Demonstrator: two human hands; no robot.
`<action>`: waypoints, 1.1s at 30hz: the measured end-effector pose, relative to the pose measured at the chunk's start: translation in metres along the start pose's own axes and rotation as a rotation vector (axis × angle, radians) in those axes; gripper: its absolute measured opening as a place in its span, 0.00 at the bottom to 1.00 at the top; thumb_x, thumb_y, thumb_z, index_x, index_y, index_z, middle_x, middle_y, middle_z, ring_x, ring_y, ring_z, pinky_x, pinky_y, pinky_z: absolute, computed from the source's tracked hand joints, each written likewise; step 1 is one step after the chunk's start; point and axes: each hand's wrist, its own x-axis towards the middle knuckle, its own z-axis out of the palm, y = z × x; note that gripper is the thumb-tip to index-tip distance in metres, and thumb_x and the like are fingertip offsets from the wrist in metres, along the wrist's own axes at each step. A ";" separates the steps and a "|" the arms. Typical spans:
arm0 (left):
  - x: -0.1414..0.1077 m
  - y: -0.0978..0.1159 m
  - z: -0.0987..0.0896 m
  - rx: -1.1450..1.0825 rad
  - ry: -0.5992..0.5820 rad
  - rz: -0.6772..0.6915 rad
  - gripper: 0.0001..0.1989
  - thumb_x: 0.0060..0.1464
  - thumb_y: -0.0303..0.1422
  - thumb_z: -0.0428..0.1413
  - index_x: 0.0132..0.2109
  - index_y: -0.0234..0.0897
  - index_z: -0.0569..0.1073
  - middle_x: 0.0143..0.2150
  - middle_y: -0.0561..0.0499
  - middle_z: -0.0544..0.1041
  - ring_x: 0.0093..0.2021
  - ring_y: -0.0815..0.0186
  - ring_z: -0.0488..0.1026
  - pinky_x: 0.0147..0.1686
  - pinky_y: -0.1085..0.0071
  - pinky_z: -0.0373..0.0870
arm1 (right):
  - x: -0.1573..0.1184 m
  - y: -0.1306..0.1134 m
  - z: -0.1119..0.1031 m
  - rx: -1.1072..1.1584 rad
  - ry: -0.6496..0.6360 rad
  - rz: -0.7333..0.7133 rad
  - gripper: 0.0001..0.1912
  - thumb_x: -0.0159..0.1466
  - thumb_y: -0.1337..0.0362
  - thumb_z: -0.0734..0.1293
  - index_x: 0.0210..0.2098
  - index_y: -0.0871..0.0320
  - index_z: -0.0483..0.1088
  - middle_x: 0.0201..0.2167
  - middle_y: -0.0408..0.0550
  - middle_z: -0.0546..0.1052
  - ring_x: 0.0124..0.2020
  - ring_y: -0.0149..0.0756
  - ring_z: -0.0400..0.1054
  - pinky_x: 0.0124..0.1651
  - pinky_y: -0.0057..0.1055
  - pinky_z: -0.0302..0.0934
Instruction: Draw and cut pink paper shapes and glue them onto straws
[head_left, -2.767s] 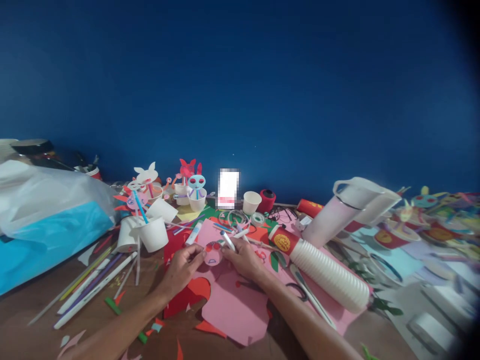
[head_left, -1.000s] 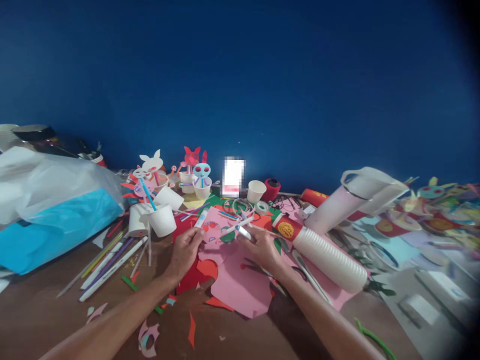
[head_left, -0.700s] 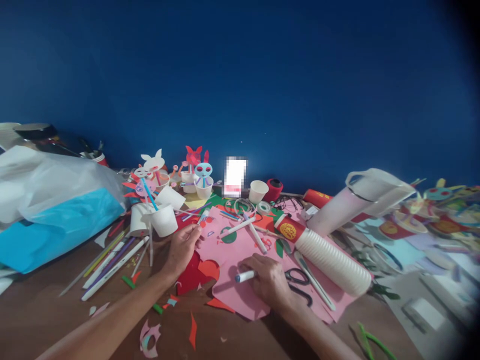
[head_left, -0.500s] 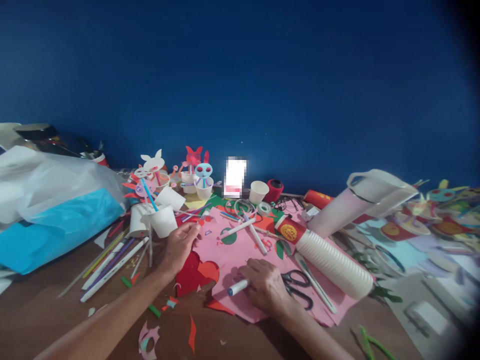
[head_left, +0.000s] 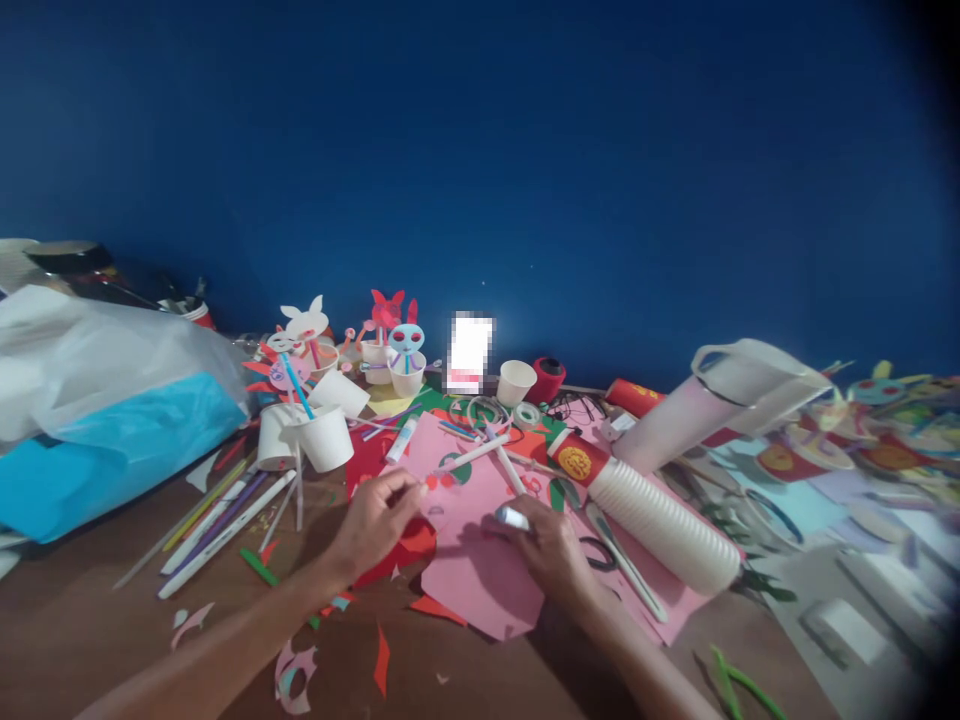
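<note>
Head view: I am gripping a white marker [head_left: 511, 518] in my right hand [head_left: 551, 548], its end pointing left toward my half-closed left hand [head_left: 375, 522], whose hold I cannot tell, above pink paper [head_left: 480, 590].

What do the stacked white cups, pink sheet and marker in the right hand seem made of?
The stacked cups look like matte paper, with ribbed walls. The pink sheet seems matte craft paper, from its cut edges. The marker in the right hand seems glossy plastic, from its shine.
</note>
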 end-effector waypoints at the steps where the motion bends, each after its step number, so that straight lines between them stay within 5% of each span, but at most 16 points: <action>1: -0.005 0.001 0.006 0.048 -0.060 0.046 0.14 0.54 0.36 0.49 0.24 0.35 0.66 0.22 0.56 0.63 0.24 0.71 0.60 0.26 0.76 0.58 | 0.002 -0.001 -0.003 0.048 0.001 0.071 0.12 0.64 0.62 0.58 0.28 0.59 0.69 0.24 0.43 0.70 0.25 0.31 0.63 0.28 0.25 0.53; 4: -0.017 0.001 0.019 0.156 -0.178 0.119 0.13 0.56 0.34 0.47 0.25 0.35 0.65 0.24 0.55 0.65 0.26 0.70 0.62 0.29 0.75 0.58 | 0.005 -0.004 -0.007 0.182 -0.048 0.196 0.13 0.63 0.59 0.60 0.27 0.60 0.68 0.20 0.40 0.68 0.23 0.29 0.61 0.27 0.24 0.52; 10: -0.025 0.003 0.026 0.229 -0.192 0.119 0.14 0.56 0.33 0.46 0.24 0.35 0.64 0.24 0.54 0.65 0.27 0.70 0.62 0.29 0.75 0.58 | 0.000 -0.011 0.009 0.324 -0.171 0.225 0.09 0.59 0.61 0.63 0.29 0.61 0.69 0.21 0.38 0.66 0.23 0.27 0.59 0.27 0.23 0.52; 15: -0.019 0.009 0.016 0.200 -0.241 0.133 0.17 0.58 0.36 0.45 0.24 0.35 0.67 0.23 0.54 0.66 0.25 0.70 0.63 0.27 0.76 0.59 | -0.002 -0.017 0.011 0.254 -0.191 0.190 0.15 0.62 0.59 0.60 0.22 0.60 0.62 0.18 0.36 0.59 0.21 0.25 0.52 0.23 0.22 0.46; 20: 0.018 0.009 0.000 0.344 -0.068 0.171 0.13 0.55 0.37 0.49 0.38 0.37 0.75 0.34 0.49 0.76 0.34 0.63 0.71 0.33 0.72 0.64 | -0.001 -0.022 0.003 0.117 -0.249 0.169 0.13 0.61 0.62 0.60 0.23 0.60 0.63 0.17 0.37 0.62 0.21 0.26 0.55 0.24 0.21 0.46; 26: 0.052 0.005 0.014 0.513 -0.068 0.259 0.08 0.48 0.33 0.55 0.36 0.40 0.76 0.36 0.48 0.76 0.35 0.62 0.71 0.34 0.70 0.64 | -0.004 -0.024 0.006 -0.174 -0.292 0.131 0.09 0.59 0.66 0.61 0.25 0.59 0.69 0.21 0.43 0.73 0.24 0.29 0.64 0.25 0.22 0.48; 33: 0.033 0.014 0.014 0.557 -0.130 0.298 0.11 0.55 0.31 0.47 0.34 0.39 0.75 0.34 0.49 0.75 0.36 0.64 0.70 0.36 0.70 0.63 | -0.004 -0.027 0.005 -0.328 -0.318 0.123 0.09 0.61 0.63 0.61 0.29 0.58 0.71 0.25 0.47 0.77 0.27 0.33 0.70 0.27 0.23 0.49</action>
